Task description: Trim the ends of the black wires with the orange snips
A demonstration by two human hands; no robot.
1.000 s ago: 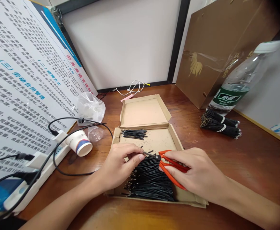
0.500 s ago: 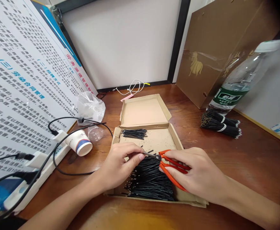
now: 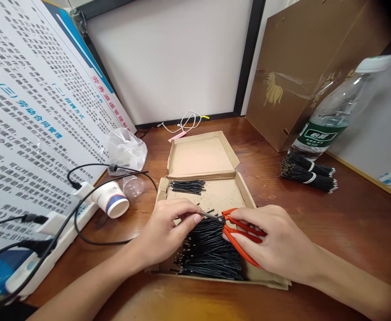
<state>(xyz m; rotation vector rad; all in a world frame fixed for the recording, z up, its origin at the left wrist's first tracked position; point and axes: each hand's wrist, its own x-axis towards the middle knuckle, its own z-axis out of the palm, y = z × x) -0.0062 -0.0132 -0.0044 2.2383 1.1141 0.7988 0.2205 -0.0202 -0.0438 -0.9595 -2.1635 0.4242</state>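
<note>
My right hand (image 3: 272, 240) is wrapped round the orange handles of a pair of scissors (image 3: 244, 227). Its dark blades are closed or nearly so and point left, their tips at the fingertips of my left hand (image 3: 172, 227). Thumb and fingers of the left hand are pinched together there; what they hold is too small and hidden to name. Below both hands, a large heap of short black wires (image 3: 212, 254) with pale ends lies in an open cardboard box (image 3: 247, 191). A smaller, neater bunch of black wires (image 3: 187, 187) lies in its far left corner.
Tied bundles of black wire (image 3: 307, 174) lie by a water bottle (image 3: 325, 125) at right, before a brown box (image 3: 282, 76). At left are a tipped paper cup (image 3: 112, 200), a plastic bag (image 3: 127, 151) and a power strip (image 3: 35, 263) with black cables. A white cable (image 3: 189, 120) lies behind.
</note>
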